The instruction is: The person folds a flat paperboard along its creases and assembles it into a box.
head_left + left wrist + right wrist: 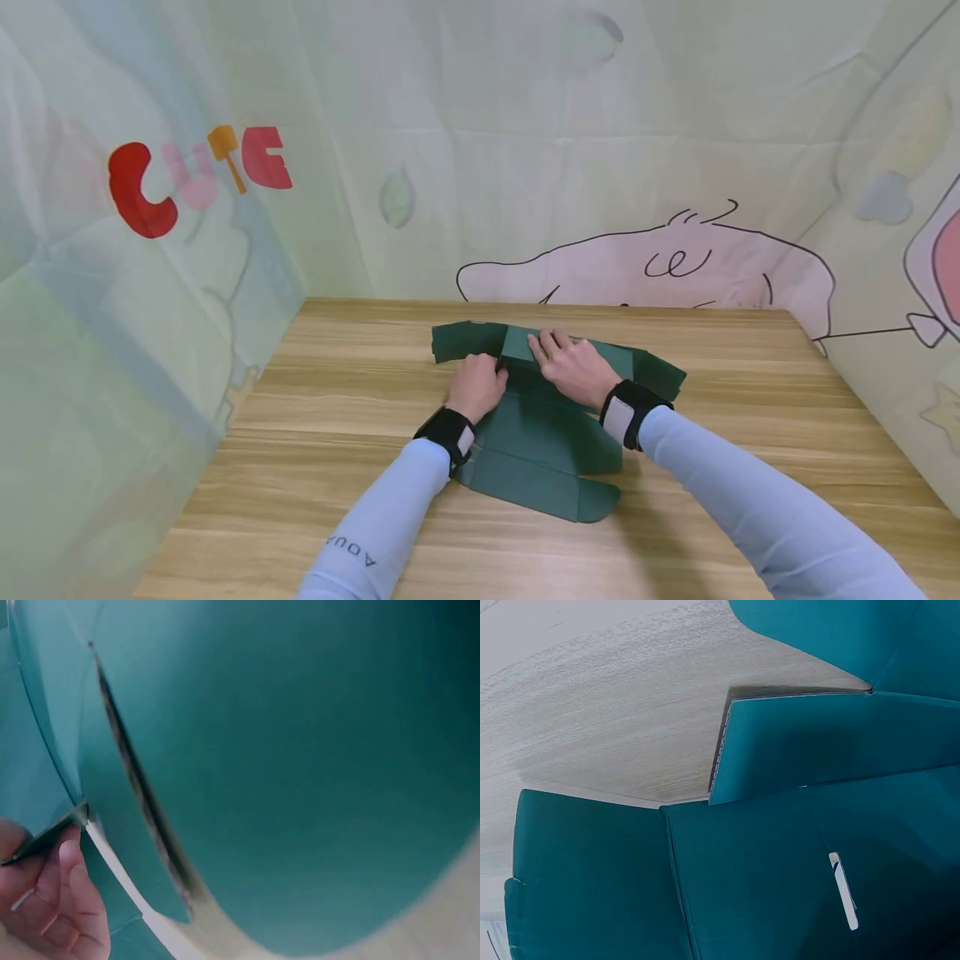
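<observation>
A dark green cardboard box (pixel 547 433), partly unfolded, lies on the table with its far wall raised and side flaps spreading left and right. At its left fold my left hand (pixel 477 387) pinches a small flap; the left wrist view shows the fingers (pixel 75 889) around this flap (pixel 49 838). My right hand (pixel 576 371) rests on the raised far panel (pixel 611 354), its fingers laid across it; its thumb is hidden. The right wrist view shows the box's flaps (pixel 600 877) and a narrow slot (pixel 844 891), but no hand.
The wood-grain table (pixel 337 392) extends around the box. Behind it hangs a printed cloth (pixel 450 167) with cartoon drawings, which also covers both sides. Black bands (pixel 633 412) wrap both wrists over light blue sleeves.
</observation>
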A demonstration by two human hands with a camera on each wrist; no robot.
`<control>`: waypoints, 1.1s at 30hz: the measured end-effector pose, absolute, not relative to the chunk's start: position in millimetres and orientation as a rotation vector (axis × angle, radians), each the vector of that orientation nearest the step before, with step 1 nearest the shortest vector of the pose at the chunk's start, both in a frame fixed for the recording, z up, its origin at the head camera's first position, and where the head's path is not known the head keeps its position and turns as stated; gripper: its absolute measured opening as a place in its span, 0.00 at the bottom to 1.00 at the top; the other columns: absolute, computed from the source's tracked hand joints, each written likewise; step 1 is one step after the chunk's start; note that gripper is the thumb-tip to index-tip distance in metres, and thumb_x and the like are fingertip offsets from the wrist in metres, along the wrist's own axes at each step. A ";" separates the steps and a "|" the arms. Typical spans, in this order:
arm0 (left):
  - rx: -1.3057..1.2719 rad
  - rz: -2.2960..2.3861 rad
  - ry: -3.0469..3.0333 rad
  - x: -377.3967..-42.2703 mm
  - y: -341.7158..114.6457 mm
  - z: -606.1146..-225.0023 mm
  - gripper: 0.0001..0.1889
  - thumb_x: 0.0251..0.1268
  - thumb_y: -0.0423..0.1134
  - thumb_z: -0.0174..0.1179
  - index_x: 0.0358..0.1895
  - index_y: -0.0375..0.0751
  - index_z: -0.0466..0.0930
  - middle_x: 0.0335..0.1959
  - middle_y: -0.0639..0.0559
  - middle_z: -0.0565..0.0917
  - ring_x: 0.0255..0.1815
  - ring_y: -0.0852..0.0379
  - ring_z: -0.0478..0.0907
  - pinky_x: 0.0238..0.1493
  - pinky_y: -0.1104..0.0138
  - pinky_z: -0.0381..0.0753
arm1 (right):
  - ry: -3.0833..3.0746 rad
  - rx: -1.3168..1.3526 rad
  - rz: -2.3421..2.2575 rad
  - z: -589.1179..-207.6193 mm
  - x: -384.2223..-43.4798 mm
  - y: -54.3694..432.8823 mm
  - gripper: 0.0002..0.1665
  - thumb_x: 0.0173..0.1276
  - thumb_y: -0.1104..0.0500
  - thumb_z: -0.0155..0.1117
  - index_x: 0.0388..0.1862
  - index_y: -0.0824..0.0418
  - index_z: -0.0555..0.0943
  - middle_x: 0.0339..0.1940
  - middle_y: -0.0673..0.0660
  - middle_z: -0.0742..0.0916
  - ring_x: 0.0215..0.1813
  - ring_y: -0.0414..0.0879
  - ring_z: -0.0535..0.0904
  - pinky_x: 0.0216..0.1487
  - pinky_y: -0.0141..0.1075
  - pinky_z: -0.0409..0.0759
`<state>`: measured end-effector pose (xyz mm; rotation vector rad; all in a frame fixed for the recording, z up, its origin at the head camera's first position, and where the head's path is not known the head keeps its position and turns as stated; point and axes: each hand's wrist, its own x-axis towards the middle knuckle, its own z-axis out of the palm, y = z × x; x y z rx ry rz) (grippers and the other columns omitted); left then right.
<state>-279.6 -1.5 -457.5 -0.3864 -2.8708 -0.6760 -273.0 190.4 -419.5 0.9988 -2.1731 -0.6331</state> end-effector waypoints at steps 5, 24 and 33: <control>-0.358 -0.700 -2.886 -279.0 -2.2 -455.7 0.20 0.70 0.42 0.56 0.16 0.42 0.76 0.12 0.53 0.70 0.14 0.58 0.69 0.14 0.69 0.62 | -2.171 0.997 -0.632 -418.9 -273.6 188.3 0.23 0.64 0.60 0.66 0.58 0.63 0.80 0.48 0.64 0.84 0.44 0.53 0.84 0.27 0.38 0.85; -0.473 -0.722 -2.572 -284.8 -48.3 -441.6 0.10 0.63 0.47 0.54 0.30 0.45 0.76 0.26 0.54 0.76 0.26 0.58 0.72 0.23 0.68 0.70 | -2.196 1.006 -0.638 -414.3 -272.6 192.1 0.22 0.64 0.61 0.67 0.57 0.64 0.81 0.46 0.64 0.85 0.44 0.53 0.83 0.28 0.37 0.85; -0.170 -1.099 -2.360 -299.2 -78.1 -435.0 0.19 0.60 0.41 0.54 0.53 0.39 0.67 0.48 0.42 0.71 0.47 0.46 0.68 0.48 0.58 0.71 | -2.211 1.014 -0.645 -413.1 -270.8 187.3 0.23 0.63 0.61 0.67 0.58 0.64 0.80 0.46 0.63 0.84 0.43 0.52 0.84 0.28 0.36 0.84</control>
